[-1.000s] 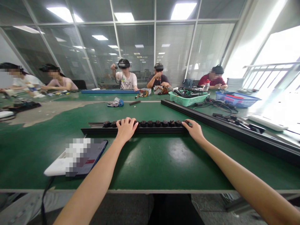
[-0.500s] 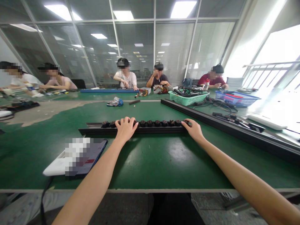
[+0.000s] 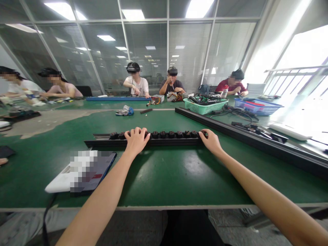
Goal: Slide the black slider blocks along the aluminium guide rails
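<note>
A long black rail (image 3: 169, 142) lies crosswise on the green table, with a row of small round black parts (image 3: 171, 134) along it. My left hand (image 3: 137, 139) rests over the row left of its middle, fingers bent around the parts beneath. At the right end of the row, my right hand (image 3: 210, 139) has its thumb and fingers closed on the last black part. The fingertips of both hands partly hide what they touch.
A longer black rail (image 3: 256, 139) runs diagonally on the right. White and dark devices (image 3: 60, 177) lie at the left front. Farther back are a cloth (image 3: 124, 110), a green basket (image 3: 202, 108) and a blue basket (image 3: 258, 107). Several people sit across the table.
A bit of a hand and a dark object have come into view at the left edge. The view has shifted slightly; both my hands keep their places on the row.
</note>
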The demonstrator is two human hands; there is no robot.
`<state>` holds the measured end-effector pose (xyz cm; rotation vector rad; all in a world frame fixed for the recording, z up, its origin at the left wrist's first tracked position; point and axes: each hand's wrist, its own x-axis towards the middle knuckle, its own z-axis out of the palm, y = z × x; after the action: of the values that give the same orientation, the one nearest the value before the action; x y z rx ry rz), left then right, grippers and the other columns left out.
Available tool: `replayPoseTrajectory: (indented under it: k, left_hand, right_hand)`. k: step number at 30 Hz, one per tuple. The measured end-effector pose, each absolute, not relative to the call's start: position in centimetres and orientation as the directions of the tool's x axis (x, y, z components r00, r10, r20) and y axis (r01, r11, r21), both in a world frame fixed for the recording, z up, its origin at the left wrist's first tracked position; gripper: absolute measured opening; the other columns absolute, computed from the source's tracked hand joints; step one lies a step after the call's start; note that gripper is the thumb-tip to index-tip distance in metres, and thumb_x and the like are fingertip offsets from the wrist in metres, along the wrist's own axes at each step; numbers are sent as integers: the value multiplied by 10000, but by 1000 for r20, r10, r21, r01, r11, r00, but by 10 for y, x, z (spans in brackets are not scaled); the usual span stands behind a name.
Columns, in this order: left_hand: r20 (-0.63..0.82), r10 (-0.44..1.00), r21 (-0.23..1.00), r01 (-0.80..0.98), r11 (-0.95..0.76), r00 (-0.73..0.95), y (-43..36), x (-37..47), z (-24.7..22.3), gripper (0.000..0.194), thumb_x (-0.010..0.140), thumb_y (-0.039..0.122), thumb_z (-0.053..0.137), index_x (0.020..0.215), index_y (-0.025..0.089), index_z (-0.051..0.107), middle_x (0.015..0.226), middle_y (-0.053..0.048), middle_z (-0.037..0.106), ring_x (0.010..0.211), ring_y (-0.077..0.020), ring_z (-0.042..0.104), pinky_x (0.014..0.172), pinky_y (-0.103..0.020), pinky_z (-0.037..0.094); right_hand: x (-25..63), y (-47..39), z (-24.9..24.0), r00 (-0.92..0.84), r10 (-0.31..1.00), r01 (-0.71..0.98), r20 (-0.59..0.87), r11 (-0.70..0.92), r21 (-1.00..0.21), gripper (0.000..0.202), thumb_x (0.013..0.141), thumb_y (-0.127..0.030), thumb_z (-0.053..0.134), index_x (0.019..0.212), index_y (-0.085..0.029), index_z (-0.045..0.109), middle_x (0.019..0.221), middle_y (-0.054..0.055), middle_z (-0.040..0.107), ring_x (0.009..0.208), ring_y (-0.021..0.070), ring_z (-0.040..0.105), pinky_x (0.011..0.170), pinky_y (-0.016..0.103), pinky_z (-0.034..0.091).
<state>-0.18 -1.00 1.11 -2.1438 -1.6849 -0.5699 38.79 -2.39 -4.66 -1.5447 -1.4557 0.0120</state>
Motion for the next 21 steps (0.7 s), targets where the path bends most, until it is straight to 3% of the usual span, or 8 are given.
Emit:
replayPoseTrajectory:
  k: [8, 21]
  left_hand:
    - [518, 828, -23, 971, -238, 215, -8, -3, 9, 377, 1048, 491, 390, 1241, 268, 625, 1240, -134, 601, 1159, -345, 522, 1082, -600, 301]
    - [517, 829, -16, 971, -238, 212, -10, -3, 10, 370, 1051, 482, 399, 1238, 260, 628, 1245, -125, 599, 1174, -340, 517, 1096, -575, 283]
  right_hand:
    - [390, -25, -49, 318, 787, 703, 529, 179, -688, 573, 880, -742, 500, 1009, -210, 669, 1055, 153, 749, 1019, 317, 691, 963, 480, 526]
    - [380, -25, -46, 410, 765, 698, 496, 87, -710, 398, 835, -550, 611, 996, -187, 633, 1007, 152, 743, 957, 294, 689, 916, 426, 529]
